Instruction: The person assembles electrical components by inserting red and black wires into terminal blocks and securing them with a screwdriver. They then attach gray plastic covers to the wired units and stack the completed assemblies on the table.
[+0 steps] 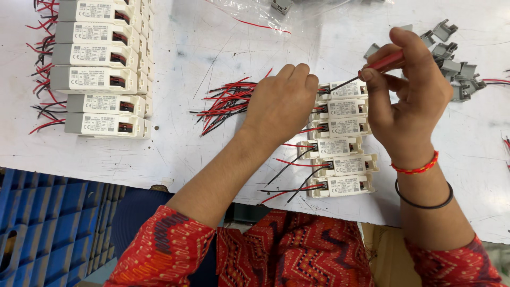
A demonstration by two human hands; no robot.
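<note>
blue crate point(48, 223) | grey clips point(451, 64) | stacked white modules point(98, 69) | plastic bag point(255, 13)

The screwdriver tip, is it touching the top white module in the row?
Touching. The head view shows the screwdriver, held in the right hand, with its tip meeting the wire end of the top white module.

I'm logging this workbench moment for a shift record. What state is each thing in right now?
Left hand: curled, pressing on the top white module.
Right hand: gripping a red-handled screwdriver, tip at the top module's terminal.
Row of six white modules: side by side, wires attached.
Loose red and black wires: bundled flat.
Stacked modules: piled at left.
Grey clips: heaped.
</note>
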